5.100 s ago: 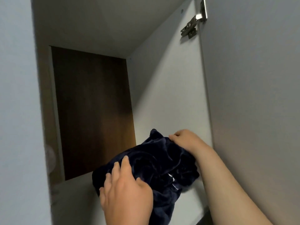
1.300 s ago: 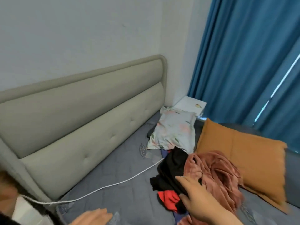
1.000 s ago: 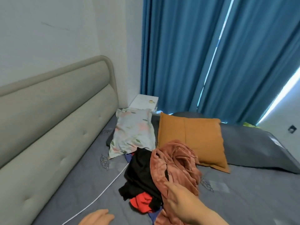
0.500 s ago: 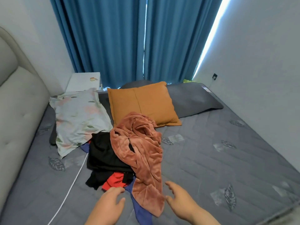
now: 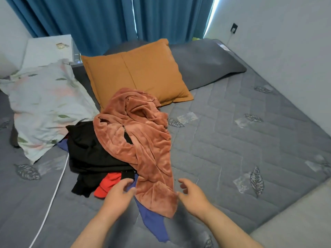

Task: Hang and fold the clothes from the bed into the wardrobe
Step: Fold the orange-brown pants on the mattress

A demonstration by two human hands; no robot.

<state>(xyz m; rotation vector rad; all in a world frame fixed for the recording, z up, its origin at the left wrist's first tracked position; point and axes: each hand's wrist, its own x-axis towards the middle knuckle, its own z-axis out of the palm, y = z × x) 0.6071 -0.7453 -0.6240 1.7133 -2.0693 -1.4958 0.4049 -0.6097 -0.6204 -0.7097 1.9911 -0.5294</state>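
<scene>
A pile of clothes lies on the grey quilted bed. On top is a rust-pink fleece garment, stretched toward me. Under it are a black garment, a red one and a blue one. My left hand hovers at the left side of the fleece's near end, fingers loosely curved, holding nothing. My right hand is at the right side of that same end, fingers spread. Whether either hand touches the fleece I cannot tell. The wardrobe is out of view.
An orange cushion, a floral pillow and a dark grey pillow lie behind the pile. A white cable runs down the bed's left. A white nightstand and blue curtains stand at the back; a wall is to the right.
I left the navy garment on the wardrobe shelf and turned to the bed. Over the last second the view swung right and both hands came forward to the fleece's near end.
</scene>
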